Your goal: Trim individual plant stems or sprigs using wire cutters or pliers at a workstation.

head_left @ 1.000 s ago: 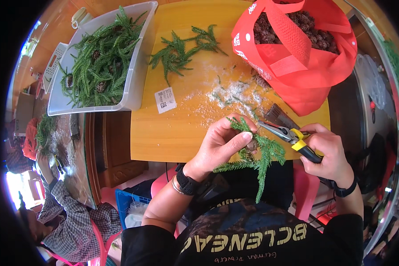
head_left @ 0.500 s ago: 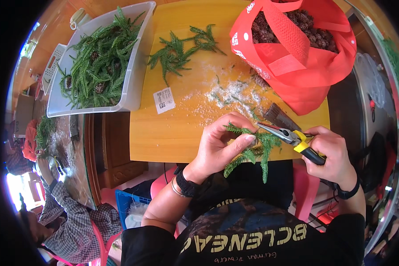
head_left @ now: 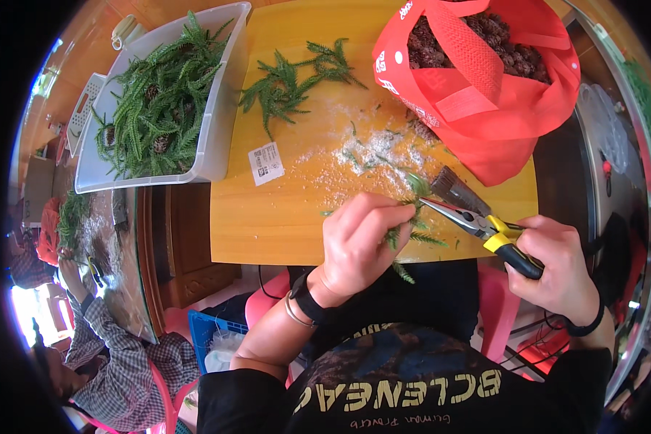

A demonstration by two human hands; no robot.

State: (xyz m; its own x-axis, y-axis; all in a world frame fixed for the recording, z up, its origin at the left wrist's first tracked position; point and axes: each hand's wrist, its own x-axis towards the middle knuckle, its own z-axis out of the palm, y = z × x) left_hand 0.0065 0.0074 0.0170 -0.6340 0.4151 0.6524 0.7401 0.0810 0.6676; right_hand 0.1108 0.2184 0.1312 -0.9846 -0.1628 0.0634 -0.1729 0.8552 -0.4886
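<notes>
My left hand (head_left: 365, 235) is closed around a green artificial pine sprig (head_left: 425, 237), whose fronds stick out past the fingers; the rest is hidden behind the hand. Yellow-and-black long-nose pliers (head_left: 484, 230) are gripped in my right hand (head_left: 557, 267). Their tips meet the sprig close to my left fingertips; whether the jaws pinch it is too small to tell. Just beyond the pliers lies a dark brush (head_left: 458, 192). White flakes and green scraps (head_left: 376, 153) are strewn over the yellow table (head_left: 267, 231) in front of my hands.
A translucent bin (head_left: 217, 137) of green sprigs and pinecones stands at the left. More sprigs (head_left: 278, 90) and a white label (head_left: 266, 163) lie beside it. A red bag (head_left: 513, 134) of pinecones occupies the far right. Another person (head_left: 123, 376) sits at a table on the left.
My left hand has turned, its back now upward, and the sprig has swung round with it. My right hand and the pliers have shifted slightly right and nearer me.
</notes>
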